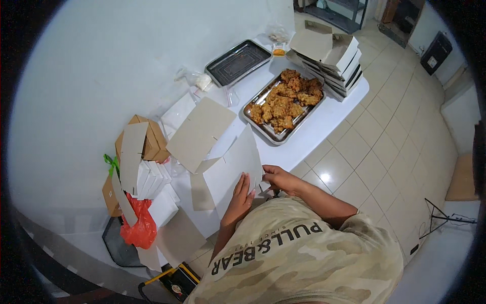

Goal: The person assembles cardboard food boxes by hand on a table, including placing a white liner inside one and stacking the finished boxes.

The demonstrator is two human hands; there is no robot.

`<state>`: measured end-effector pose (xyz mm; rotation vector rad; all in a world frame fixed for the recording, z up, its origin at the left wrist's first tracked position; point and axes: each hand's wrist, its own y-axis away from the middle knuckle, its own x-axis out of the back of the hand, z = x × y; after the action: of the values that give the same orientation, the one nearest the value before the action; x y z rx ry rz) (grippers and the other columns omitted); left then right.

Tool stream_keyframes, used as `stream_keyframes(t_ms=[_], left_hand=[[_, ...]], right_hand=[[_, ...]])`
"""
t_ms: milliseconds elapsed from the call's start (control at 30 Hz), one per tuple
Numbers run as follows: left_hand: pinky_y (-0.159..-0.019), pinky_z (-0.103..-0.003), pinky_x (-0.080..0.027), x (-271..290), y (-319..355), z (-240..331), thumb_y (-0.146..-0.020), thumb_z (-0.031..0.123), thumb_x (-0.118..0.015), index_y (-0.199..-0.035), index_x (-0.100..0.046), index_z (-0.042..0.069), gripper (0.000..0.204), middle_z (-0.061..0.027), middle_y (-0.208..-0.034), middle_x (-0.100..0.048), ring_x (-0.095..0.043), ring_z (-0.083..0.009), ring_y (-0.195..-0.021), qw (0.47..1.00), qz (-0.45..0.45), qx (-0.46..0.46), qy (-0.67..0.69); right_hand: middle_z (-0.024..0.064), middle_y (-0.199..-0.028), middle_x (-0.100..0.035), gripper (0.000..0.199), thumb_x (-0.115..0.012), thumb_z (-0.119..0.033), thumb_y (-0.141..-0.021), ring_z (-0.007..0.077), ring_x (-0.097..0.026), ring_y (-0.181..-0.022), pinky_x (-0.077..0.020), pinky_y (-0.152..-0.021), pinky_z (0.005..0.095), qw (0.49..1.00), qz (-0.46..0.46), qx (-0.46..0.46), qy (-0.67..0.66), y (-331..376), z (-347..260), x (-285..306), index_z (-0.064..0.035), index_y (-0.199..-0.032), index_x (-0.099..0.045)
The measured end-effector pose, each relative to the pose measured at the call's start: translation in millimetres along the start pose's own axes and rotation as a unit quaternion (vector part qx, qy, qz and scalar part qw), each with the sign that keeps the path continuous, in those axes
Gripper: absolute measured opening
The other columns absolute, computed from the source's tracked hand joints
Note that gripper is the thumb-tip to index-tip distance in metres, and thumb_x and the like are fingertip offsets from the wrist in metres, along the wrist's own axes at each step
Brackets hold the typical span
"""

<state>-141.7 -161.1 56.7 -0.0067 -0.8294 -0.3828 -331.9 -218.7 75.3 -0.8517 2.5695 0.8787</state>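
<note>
A partly folded cardboard food box [229, 169] stands near the table edge in front of me, its white panel facing me. My left hand [240, 198] lies on that panel with its fingers stretched out. At the box's right corner, my right hand [277, 178] has its fingers bent around a small flap. Just beyond the box is a grey-brown cardboard panel [201, 135]; whether it is joined to the box I cannot tell. Fried chicken pieces [286, 99] fill a metal tray [280, 140] on the table beyond my hands.
A dark, shallow tray [239, 62] lies by the wall. Stacked boxes [340, 68] stand at the table's far right end. Small white boxes [152, 177], a brown carton [155, 144] and a red plastic bag [139, 223] crowd the left end. The white table [304, 139] borders a tiled floor.
</note>
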Motion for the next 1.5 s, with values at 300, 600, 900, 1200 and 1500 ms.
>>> stream_keyframes(t_ms=[300,600,900,1200,1500], left_hand=[[-0.102,-0.038,-0.020,11.6,7.9,-14.7,-0.089,0.025,-0.040,-0.133,-0.016,0.002,0.056,-0.0221,-0.137,-0.014,-0.017,-0.0358,-0.127,0.999,-0.016,-0.021,0.028],[-0.102,-0.038,-0.019,48.8,32.1,-41.3,-0.085,0.030,-0.047,-0.133,-0.012,-0.003,0.067,-0.0239,-0.137,-0.011,-0.015,-0.0366,-0.127,0.997,-0.051,-0.061,0.020],[-0.101,-0.041,-0.023,23.0,56.0,-64.0,-0.074,0.028,-0.062,-0.133,-0.011,0.000,0.083,-0.0233,-0.137,-0.013,-0.020,-0.0378,-0.124,0.994,-0.007,-0.109,0.019],[-0.103,-0.036,-0.021,30.9,76.9,-86.6,-0.069,0.014,-0.059,-0.133,-0.013,-0.001,0.080,-0.0203,-0.137,-0.016,-0.017,-0.0328,-0.127,0.979,-0.135,-0.152,0.007],[-0.100,-0.038,-0.027,42.3,76.9,-79.3,-0.069,0.011,-0.062,-0.132,-0.015,-0.003,0.080,-0.0249,-0.134,-0.020,-0.024,-0.0367,-0.123,0.989,-0.088,-0.102,0.066]], right_hand=[[0.0084,-0.109,-0.050,0.053,-0.049,-0.019,-0.076,0.0171,-0.049,-0.098,-0.0459,-0.070,0.0327,0.998,0.046,0.029,-0.028,-9.5,7.3,-15.5,-0.0115,-0.126,-0.034],[0.0110,-0.108,-0.051,0.053,-0.050,-0.017,-0.075,0.0204,-0.052,-0.093,-0.0488,-0.072,0.0365,0.991,0.111,0.067,-0.035,-17.0,14.3,-74.7,-0.0083,-0.125,-0.036],[0.0119,-0.102,-0.054,0.058,-0.049,-0.013,-0.078,0.0170,-0.053,-0.086,-0.0448,-0.071,0.0260,0.970,0.182,0.075,0.142,5.6,26.6,-113.8,-0.0037,-0.130,-0.026],[0.0202,-0.097,-0.058,0.068,-0.050,-0.017,-0.079,0.0246,-0.059,-0.084,-0.0464,-0.073,0.0321,0.954,0.185,0.052,0.230,6.3,54.7,-154.6,-0.0001,-0.133,-0.011],[0.0257,-0.085,-0.058,0.070,-0.046,-0.027,-0.079,0.0399,-0.057,-0.081,-0.0441,-0.073,0.0424,0.884,0.160,0.023,0.438,-7.4,55.5,-161.1,0.0032,-0.130,-0.007]])
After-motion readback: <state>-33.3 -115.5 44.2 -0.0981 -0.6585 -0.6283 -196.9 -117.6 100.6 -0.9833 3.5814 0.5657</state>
